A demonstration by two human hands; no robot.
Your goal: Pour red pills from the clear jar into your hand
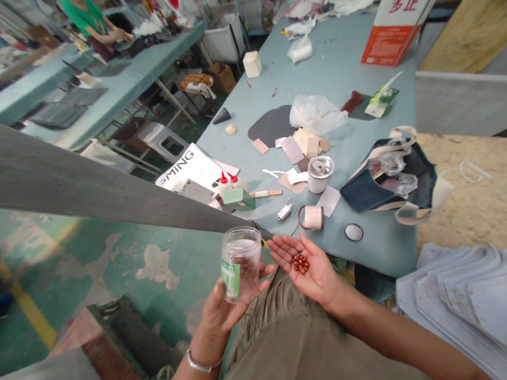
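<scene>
My left hand grips a clear plastic jar with a green label and a white lid-less rim, holding some dark brown pieces. My right hand lies palm up just beside the jar, its fingers slightly spread. Several small reddish-brown beads rest in a cluster on that palm. Both hands are above my khaki-clothed lap, close to the near edge of a pale blue worktable.
On the table lie red-capped glue bottles, a steel tumbler, leather scraps and a denim tote bag. Stacked pale sheets sit at lower right. A grey board juts in at left. A co-worker stands far back.
</scene>
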